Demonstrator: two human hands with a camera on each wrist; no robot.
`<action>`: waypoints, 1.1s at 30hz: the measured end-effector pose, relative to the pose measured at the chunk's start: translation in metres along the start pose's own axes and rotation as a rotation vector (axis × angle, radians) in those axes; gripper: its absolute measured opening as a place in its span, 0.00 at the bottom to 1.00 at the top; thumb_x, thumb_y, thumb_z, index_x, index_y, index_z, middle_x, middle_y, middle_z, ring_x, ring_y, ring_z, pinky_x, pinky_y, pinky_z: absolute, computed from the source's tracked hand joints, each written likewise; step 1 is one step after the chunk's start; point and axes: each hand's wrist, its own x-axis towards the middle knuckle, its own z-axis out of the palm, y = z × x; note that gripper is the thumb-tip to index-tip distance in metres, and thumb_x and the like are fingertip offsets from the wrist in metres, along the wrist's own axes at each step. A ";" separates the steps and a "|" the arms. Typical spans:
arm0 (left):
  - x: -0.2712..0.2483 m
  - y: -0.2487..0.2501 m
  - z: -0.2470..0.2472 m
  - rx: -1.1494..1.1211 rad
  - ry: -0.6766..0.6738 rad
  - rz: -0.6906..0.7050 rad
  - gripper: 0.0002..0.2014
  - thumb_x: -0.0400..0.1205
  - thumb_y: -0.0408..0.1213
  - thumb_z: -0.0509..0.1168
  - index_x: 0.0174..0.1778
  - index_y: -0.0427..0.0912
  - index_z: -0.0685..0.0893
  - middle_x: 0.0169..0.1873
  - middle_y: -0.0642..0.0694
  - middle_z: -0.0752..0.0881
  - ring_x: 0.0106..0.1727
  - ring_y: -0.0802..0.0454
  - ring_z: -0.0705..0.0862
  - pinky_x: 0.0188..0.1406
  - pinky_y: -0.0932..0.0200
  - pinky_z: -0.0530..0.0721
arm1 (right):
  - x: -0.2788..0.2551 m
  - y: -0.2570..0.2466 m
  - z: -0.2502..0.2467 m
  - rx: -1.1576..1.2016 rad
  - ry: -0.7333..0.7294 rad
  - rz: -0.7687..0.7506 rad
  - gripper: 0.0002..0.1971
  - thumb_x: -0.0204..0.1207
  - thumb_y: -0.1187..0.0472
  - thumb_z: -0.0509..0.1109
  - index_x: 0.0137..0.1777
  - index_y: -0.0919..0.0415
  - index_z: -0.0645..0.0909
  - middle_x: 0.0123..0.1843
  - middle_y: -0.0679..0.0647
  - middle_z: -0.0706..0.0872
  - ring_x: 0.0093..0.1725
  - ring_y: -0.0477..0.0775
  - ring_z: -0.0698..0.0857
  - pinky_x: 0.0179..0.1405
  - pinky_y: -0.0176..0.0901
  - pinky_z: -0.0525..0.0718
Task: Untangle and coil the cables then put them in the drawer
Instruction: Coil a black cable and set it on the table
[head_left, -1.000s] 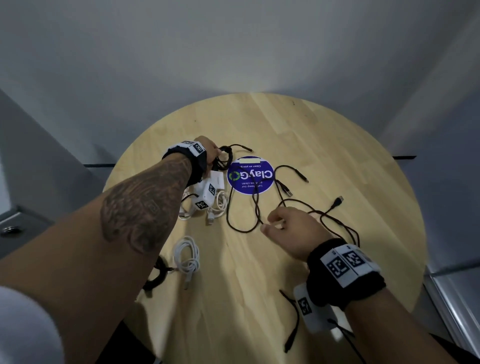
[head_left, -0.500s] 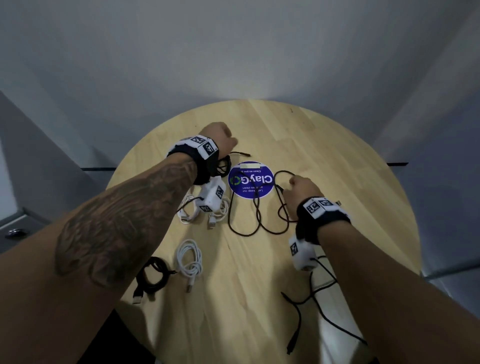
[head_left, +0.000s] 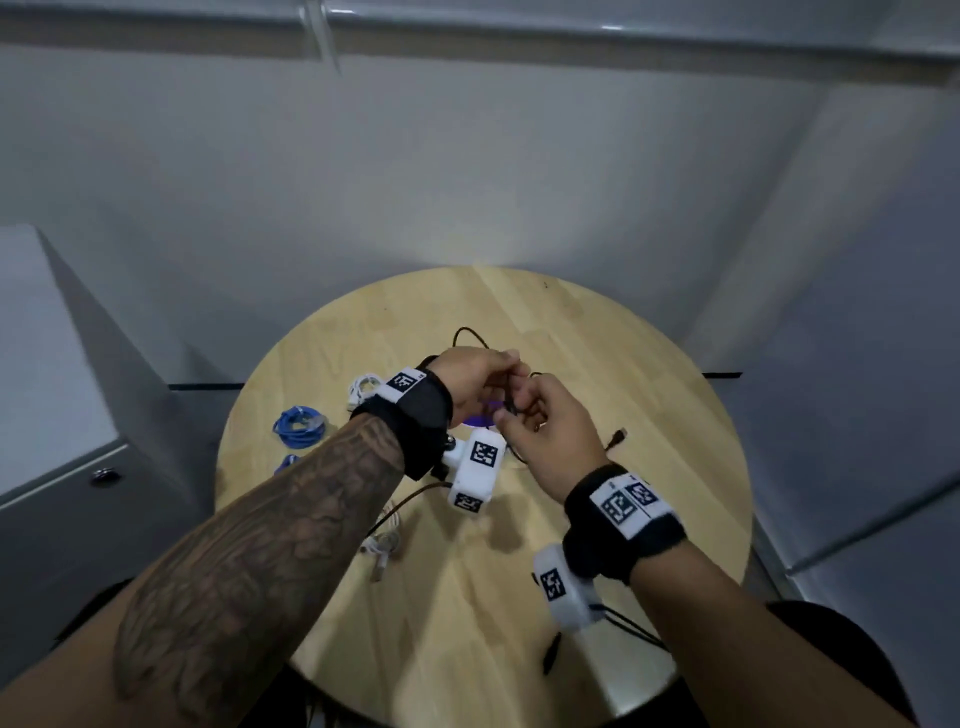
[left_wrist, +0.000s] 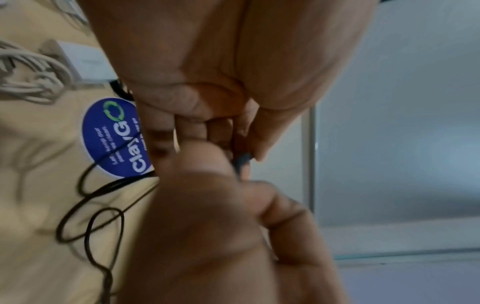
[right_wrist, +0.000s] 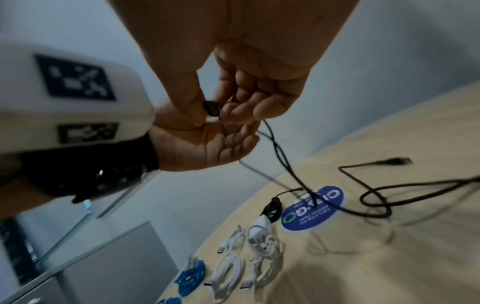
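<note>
Hands meet above the middle of the round wooden counter (head_left: 597, 332): my left hand (head_left: 475, 382) and my right hand (head_left: 550, 431) are raised close together, fingertips almost touching. My right hand pinches the plug end of the black cable (right_wrist: 291, 170) between thumb and fingers, the small dark connector showing just at the fingertips in the right wrist view. My left hand lies just behind it with its palm turned up and its fingers only lightly bent; in the left wrist view the thumb and fingers of that hand close on the same dark plug, so I take it that both hands hold that end, though the blur makes the left hand's hold hard to judge. From the plug the black cable hangs down to the counter, crosses the blue round sticker (right_wrist: 313, 207) and runs off in loose loops to my right, with its far plug (head_left: 618, 436) lying flat on the wood near my right wrist. To my left on the counter lie coiled white cables (right_wrist: 246, 259) side by side, and beside them, nearer the edge, a coiled blue cable (head_left: 300, 426). A small black bundle (right_wrist: 272, 205) sits at the sticker's edge, touching a white plug. A grey cabinet (head_left: 62, 415) stands beside the counter on my left.
</note>
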 end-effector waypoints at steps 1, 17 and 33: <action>-0.010 0.006 0.004 -0.041 -0.002 0.027 0.11 0.87 0.40 0.59 0.45 0.39 0.83 0.35 0.45 0.84 0.32 0.51 0.82 0.35 0.58 0.79 | -0.008 -0.008 -0.004 -0.006 -0.043 -0.040 0.10 0.76 0.57 0.75 0.44 0.55 0.75 0.37 0.50 0.81 0.33 0.44 0.75 0.35 0.36 0.76; -0.141 0.066 -0.019 -0.030 -0.009 0.254 0.13 0.81 0.38 0.53 0.31 0.42 0.75 0.17 0.55 0.59 0.16 0.60 0.54 0.18 0.65 0.51 | -0.012 -0.081 -0.052 0.276 -0.148 -0.163 0.04 0.84 0.61 0.68 0.48 0.59 0.83 0.29 0.44 0.78 0.23 0.44 0.75 0.39 0.58 0.83; -0.156 0.038 -0.009 -0.597 -0.157 0.492 0.09 0.86 0.28 0.53 0.54 0.37 0.78 0.35 0.47 0.82 0.32 0.56 0.82 0.45 0.54 0.88 | -0.057 -0.075 -0.021 -0.089 -0.263 -0.287 0.11 0.86 0.56 0.65 0.61 0.51 0.88 0.26 0.37 0.80 0.29 0.38 0.77 0.34 0.29 0.73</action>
